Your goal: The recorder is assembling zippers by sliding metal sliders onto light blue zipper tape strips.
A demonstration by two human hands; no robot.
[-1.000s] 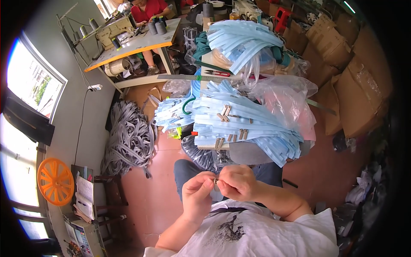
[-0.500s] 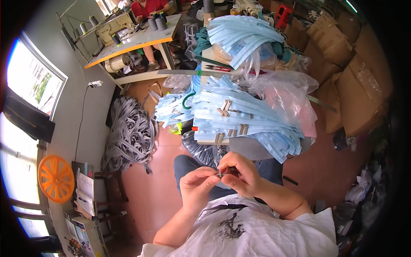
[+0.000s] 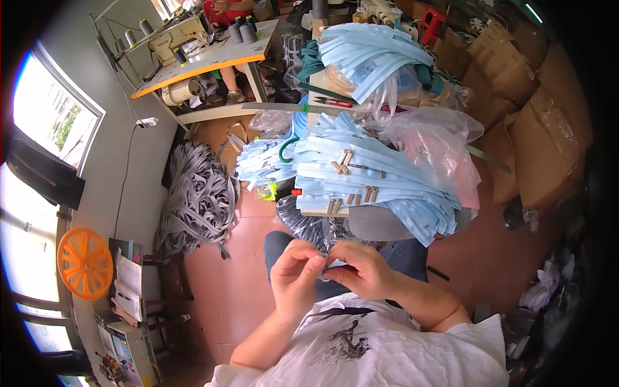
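Closest to me, above the lap (image 3: 276, 248), I have the left hand (image 3: 296, 271) pinching a small piece (image 3: 324, 258) between thumb and forefinger. The right hand (image 3: 361, 267) meets it from the other side, finger above and thumb below; I can't tell whether that grip is closed on the piece. Fingertips hide most of it, so I won't name what it is.

I judge this as the middle of close two-handed fingertip work. The next move, as I read it, calls for a steady left pinch and small, light right-finger adjustments.

For room, I have bare floor (image 3: 216, 297) off to the left, while a dark rod (image 3: 438, 273) lies on the right side. Just beyond the knees is the pale near edge of the table (image 3: 316, 212), with a grey pad (image 3: 374, 221) jutting past it. Light blue strips (image 3: 412, 197) cover the top and overhang the near right corner. Metal pieces (image 3: 367, 193) rest on them, some close to the edge, so I'd avoid brushing there.

Farther back, red-handled snips (image 3: 335, 100) lie before a second blue bundle (image 3: 374, 51).
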